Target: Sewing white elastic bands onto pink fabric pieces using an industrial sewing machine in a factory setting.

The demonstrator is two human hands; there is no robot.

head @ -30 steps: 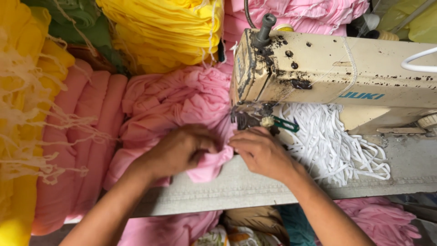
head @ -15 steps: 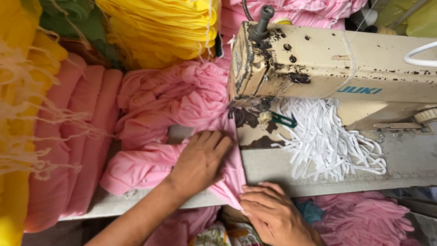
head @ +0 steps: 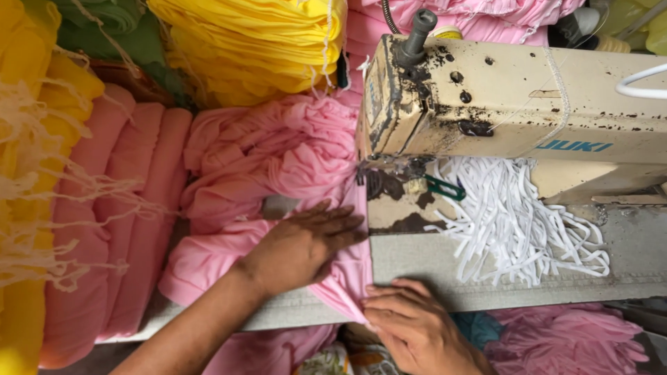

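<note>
Fabric fills most of what you see, so start at the near edge of the desk (head: 528,295). Your right hand (head: 417,333) sits there, fingers curled and pinching the lower end of the pink cloth (head: 333,278) where it hangs over that edge. Your left hand (head: 302,246) lies just beyond it, palm down and fingers spread flat on the same cloth, pressing rather than gripping, its fingertips pointing toward the head of the sewing machine (head: 514,104).

The strip of cloth between your two hands runs near to far, from the desk's front edge up to the needle area (head: 368,173) under the machine head, where it bunches. The left hand is the nearer of the two to that point; the needle lies ahead of its fingertips and slightly to the right.

Right of the cloth, the worn plate of the machine bed is bare for a short stretch, then a loose heap of white elastic strips (head: 521,222) covers the desk up to the machine's body. A small green clip (head: 445,187) lies at the heap's far left.

Left of your hands the room is tight: pink bundles (head: 139,208) stacked against the desk's left edge, yellow fringed cloth (head: 28,173) beyond them, and a yellow pile (head: 257,42) at the far side.
</note>
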